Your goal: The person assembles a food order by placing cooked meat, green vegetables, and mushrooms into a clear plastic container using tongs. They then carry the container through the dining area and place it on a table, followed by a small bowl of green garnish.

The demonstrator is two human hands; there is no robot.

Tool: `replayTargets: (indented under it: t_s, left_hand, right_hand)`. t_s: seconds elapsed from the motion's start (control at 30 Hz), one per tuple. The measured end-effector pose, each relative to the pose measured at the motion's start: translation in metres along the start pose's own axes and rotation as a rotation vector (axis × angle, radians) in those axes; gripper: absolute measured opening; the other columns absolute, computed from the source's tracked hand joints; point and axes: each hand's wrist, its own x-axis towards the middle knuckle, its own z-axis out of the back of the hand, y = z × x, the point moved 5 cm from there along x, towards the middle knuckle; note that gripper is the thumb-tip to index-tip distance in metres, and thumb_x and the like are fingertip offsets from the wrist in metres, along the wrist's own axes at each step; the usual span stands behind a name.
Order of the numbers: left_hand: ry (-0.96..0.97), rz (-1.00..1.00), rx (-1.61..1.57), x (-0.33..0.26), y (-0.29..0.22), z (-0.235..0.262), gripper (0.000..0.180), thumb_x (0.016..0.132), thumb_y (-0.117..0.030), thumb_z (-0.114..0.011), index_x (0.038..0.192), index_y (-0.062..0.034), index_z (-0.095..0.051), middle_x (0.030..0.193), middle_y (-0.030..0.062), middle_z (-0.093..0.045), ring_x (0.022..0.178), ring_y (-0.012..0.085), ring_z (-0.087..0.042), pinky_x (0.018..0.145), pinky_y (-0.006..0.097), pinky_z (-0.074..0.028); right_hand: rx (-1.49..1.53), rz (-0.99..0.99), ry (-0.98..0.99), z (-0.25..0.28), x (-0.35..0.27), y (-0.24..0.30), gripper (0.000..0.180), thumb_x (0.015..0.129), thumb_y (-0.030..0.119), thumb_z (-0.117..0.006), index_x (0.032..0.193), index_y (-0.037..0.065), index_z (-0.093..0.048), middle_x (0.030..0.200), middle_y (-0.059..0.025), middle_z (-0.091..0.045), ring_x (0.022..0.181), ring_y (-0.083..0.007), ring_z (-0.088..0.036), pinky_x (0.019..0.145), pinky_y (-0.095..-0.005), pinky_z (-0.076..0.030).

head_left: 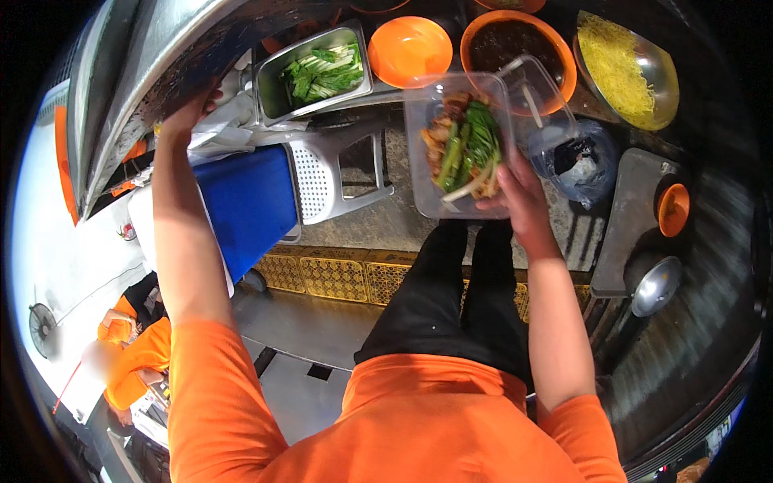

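My right hand (526, 201) grips the lower right side of a clear plastic food container (419, 173), its thumb along the wall. Inside lie browned meat pieces (440, 133) and cooked leafy greens (481, 133) with pale stalks. A clear lid (555, 121) juts out to the container's right, over the bowl of dark sauce. My left hand (189, 114) reaches up and left, beneath the metal hood edge, beside crumpled white plastic bags (229, 121). Shadow covers its fingers, and whether they hold anything does not show.
Along the counter stand a metal tray of greens (270, 90), an orange bowl (411, 52), a dark sauce bowl (481, 22) and a metal bowl of yellow noodles (664, 101). A metal hood (137, 88) overhangs the left. A ladle (656, 286) lies right. Co-workers (141, 354) are at lower left.
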Motion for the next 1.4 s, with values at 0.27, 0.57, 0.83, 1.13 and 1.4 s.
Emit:
replayTargets:
  t_s: [0.27,0.57,0.83,1.13,1.4]
  left_hand:
    - [0.264,0.106,-0.147,-0.178,-0.085,0.001,0.030,0.098,-0.030,-0.060,0.101,-0.0018,-0.070,0.075,0.0024,-0.067,0.056,0.0062,-0.049,0.054,0.021,-0.038]
    - [0.483,0.063,-0.141,-0.230,-0.113,0.003,0.018,0.095,-0.014,-0.063,0.097,0.0022,-0.070,0.070,0.0022,-0.066,0.054,0.0062,-0.053,0.051,0.023,-0.045]
    - [0.523,-0.123,0.060,-0.240,-0.131,0.006,0.014,0.092,-0.014,-0.064,0.095,-0.0009,-0.070,0.070,0.0094,-0.067,0.057,0.0190,-0.063,0.054,0.031,-0.050]
    - [0.541,-0.537,0.070,-0.234,-0.136,0.000,0.012,0.089,-0.012,-0.066,0.089,-0.0010,-0.068,0.071,0.0122,-0.065,0.064,0.0292,-0.065,0.058,0.037,-0.051]
    - [0.397,-0.549,0.256,-0.248,-0.113,-0.004,0.027,0.091,-0.028,-0.061,0.077,-0.0048,-0.064,0.065,0.0174,-0.062,0.070,0.0395,-0.063,0.060,0.047,-0.049]
  right_hand:
    - [0.003,0.092,0.144,-0.038,0.029,0.030,0.068,0.097,0.033,-0.059,0.154,0.012,-0.028,0.148,-0.0097,-0.041,0.109,-0.0169,-0.060,0.068,-0.0289,-0.059]
    - [-0.050,0.143,0.142,-0.043,0.003,0.049,0.069,0.099,0.038,-0.054,0.152,0.003,-0.027,0.139,-0.0118,-0.050,0.111,-0.0193,-0.060,0.072,-0.0332,-0.060]
    - [-0.011,0.138,0.112,-0.044,0.000,0.045,0.064,0.099,0.034,-0.054,0.150,0.004,-0.031,0.138,-0.0115,-0.052,0.113,-0.0197,-0.060,0.073,-0.0351,-0.059]
    - [-0.035,0.050,0.065,-0.010,0.010,0.003,0.060,0.097,0.037,-0.059,0.143,0.003,-0.043,0.131,-0.0067,-0.050,0.108,-0.0130,-0.055,0.078,-0.0267,-0.052]
    - [0.031,0.095,0.134,-0.028,0.008,0.029,0.063,0.102,0.039,-0.047,0.152,0.004,-0.029,0.150,-0.0111,-0.038,0.134,-0.0269,-0.043,0.104,-0.0432,-0.042]
